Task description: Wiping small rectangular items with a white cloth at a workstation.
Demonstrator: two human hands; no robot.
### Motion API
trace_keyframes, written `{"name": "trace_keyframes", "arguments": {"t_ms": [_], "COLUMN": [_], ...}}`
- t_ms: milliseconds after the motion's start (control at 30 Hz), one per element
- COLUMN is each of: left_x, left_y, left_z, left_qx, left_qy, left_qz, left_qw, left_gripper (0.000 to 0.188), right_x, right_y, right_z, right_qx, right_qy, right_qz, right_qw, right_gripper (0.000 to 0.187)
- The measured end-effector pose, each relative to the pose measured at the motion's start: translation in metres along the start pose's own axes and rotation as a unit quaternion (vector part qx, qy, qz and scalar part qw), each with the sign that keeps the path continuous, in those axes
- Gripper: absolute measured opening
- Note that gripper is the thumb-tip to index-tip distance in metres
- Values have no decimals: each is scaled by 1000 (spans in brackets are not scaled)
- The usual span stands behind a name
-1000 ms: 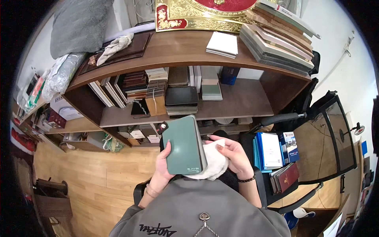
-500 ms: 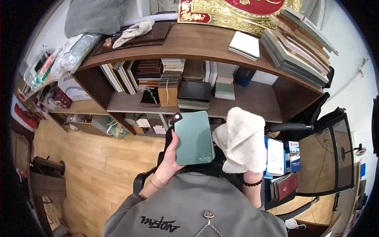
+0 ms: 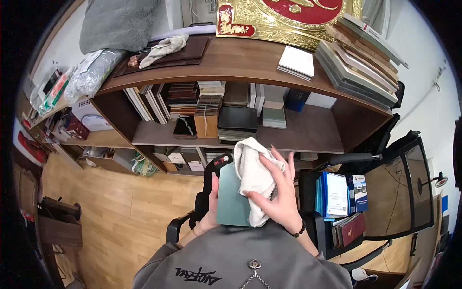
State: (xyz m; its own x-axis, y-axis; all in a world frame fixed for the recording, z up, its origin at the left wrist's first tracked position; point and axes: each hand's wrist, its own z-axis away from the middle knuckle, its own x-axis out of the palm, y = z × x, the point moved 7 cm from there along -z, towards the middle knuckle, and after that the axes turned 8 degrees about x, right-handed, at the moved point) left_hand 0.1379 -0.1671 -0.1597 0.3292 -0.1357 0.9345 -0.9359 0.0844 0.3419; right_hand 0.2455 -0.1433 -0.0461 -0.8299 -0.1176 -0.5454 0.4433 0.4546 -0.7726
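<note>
A flat green sample board [image 3: 230,197] with rounded corners is upright in front of my chest. My left hand [image 3: 211,211] is closed around its left side, thumb along the edge. A white cloth [image 3: 255,176] lies over the right part of the board and hides it. My right hand [image 3: 280,200] grips this cloth and presses it against the board, with the thumb low on the cloth and some fingertips raised past it. Behind the board's upper left corner shows a small black piece with a light round spot [image 3: 225,158].
A brown shelf [image 3: 192,74] ahead holds several stacks of sample boards. On its top lie a second cloth [image 3: 166,49], white tiles [image 3: 295,62] and a gold-and-red panel [image 3: 274,21]. At right, a chair [image 3: 332,243] bears folders [image 3: 335,192] and red booklets [image 3: 351,229].
My right hand has brought the white cloth leftward onto the board and turned so its back and fingers show. The board sits slightly lower in the picture.
</note>
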Motion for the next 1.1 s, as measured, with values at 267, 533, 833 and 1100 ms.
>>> {"name": "trace_keyframes", "arguments": {"t_ms": [267,533,833,1100], "left_x": [-14,21,53,-12], "left_y": [-3,-4,20,15], "left_z": [-1,-13,-19,4], "left_qx": [6,-53,-49,69], "left_qy": [-33,-111,9,-1], "left_qz": [-38,145,26,-383], "left_qw": [999,982,998,921], "left_gripper": [80,72,67,67], "right_x": [-2,-35,27,-3], "right_y": [43,-21,-29,-25], "right_z": [2,-7,7,-21], "right_qx": [107,-173,-237,-165], "right_qy": [-2,81,-84,21], "right_qz": [-184,-63,72,107], "right_qw": [977,980,965,980], "right_gripper": [46,53,55,54]}}
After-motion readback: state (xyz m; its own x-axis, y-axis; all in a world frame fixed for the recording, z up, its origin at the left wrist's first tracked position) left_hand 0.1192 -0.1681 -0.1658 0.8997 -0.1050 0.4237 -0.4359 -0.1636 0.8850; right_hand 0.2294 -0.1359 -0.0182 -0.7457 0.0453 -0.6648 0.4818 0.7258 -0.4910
